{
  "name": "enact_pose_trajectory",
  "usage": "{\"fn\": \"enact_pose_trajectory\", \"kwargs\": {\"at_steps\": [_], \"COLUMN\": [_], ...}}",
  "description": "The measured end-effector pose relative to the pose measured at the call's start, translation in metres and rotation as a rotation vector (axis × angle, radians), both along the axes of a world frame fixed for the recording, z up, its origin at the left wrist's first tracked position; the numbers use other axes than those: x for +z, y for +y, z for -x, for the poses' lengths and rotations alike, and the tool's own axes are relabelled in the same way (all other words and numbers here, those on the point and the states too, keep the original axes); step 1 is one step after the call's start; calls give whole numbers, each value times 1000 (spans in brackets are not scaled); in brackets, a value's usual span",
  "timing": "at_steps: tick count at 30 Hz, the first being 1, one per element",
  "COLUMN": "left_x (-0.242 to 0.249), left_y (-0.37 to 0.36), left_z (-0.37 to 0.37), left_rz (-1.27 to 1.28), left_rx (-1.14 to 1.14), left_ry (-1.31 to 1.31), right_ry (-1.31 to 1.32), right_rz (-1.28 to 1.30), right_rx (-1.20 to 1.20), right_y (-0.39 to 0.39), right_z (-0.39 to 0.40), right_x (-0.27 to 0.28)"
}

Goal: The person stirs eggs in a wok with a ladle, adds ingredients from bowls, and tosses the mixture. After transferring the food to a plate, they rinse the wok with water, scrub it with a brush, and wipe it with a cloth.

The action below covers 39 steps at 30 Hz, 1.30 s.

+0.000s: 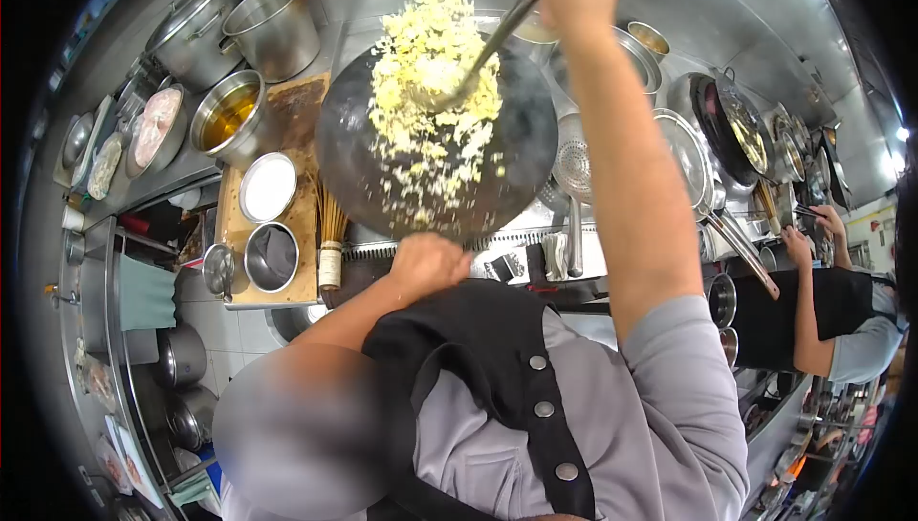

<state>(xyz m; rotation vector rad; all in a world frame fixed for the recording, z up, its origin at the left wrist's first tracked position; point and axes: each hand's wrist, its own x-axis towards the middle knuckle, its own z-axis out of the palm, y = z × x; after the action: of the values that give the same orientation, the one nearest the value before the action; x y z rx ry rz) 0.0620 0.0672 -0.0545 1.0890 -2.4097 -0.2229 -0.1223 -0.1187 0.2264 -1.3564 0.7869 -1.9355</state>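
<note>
Just beyond left hand (426, 264), wok (346, 139)

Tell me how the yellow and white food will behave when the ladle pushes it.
The food will probably scatter rather than move as one lump, since loose bits show around the main mass. Each bit is likely light, being so small. Some might spill, as the mass stretches past the wok at its far rim in this view.
</note>
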Motion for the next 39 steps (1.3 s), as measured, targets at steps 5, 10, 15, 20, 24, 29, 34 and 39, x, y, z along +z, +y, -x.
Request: {"fn": "enact_pose_trajectory", "kwargs": {"at_steps": [5,10,15,20,24,29,34,39], "left_x": [58,-3,42,18,-10,41,-3,33], "left_y": [-57,-33,-17,-73,1,-49,-43,6], "left_z": [6,16,1,21,0,3,11,-9], "left_rz": [122,54,121,184,1,145,188,-27], "left_rx": [108,111,25,107,20,80,125,-35], "left_ry": [-16,20,-58,103,-3,34,91,-47], "right_ry": [90,64,53,182,-22,24,84,-91], "right_rz": [43,137,142,115,-30,20,70,51], "right_rx": [-5,7,98,-106,-5,-17,-96,132], "right_y": [36,3,32,1,4,37,-4,25], "right_z": [-16,-17,3,-20,-2,-9,-12,13], "right_x": [7,-49,44,-57,-5,15,-59,26]}}
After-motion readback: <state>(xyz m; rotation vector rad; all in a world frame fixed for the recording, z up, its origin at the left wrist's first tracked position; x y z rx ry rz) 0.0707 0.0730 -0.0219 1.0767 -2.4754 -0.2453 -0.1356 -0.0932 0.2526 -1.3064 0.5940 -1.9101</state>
